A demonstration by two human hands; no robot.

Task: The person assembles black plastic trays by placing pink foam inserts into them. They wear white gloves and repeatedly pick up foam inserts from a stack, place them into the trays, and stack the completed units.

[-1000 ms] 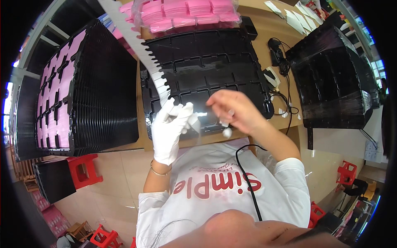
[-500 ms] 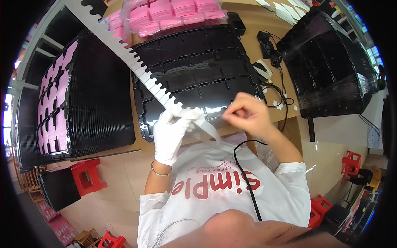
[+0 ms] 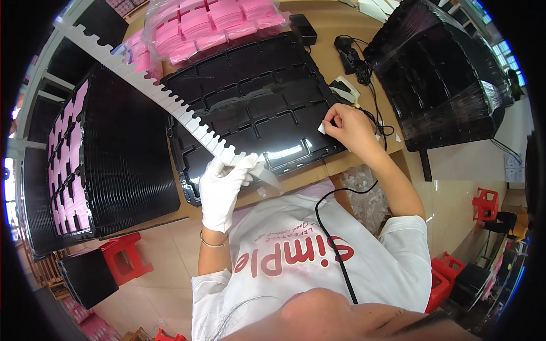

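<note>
My left hand (image 3: 220, 193), in a white glove, is closed around the lower end of a long white strip (image 3: 196, 130) with a row of notches along one edge. The strip slants up to the far left, across the corner of a black moulded plastic tray (image 3: 244, 108) on the table. A flat, pale tail of the strip (image 3: 265, 175) sticks out past the gloved fingers. My bare right hand (image 3: 351, 129) pinches a small white piece (image 3: 322, 128) between thumb and fingers, over the tray's right side.
Bagged pink pieces (image 3: 222, 23) sit behind the tray. Tall stacks of black trays stand at left (image 3: 128, 148) and, film-wrapped, at right (image 3: 443, 85). Cables and a black adapter (image 3: 348, 57) lie on the right. White scraps (image 3: 364, 196) fill a bag below the table edge.
My right hand has moved away from the strip's end, up and to the right, and a small white piece now shows in its fingers. The left hand still holds the strip.
</note>
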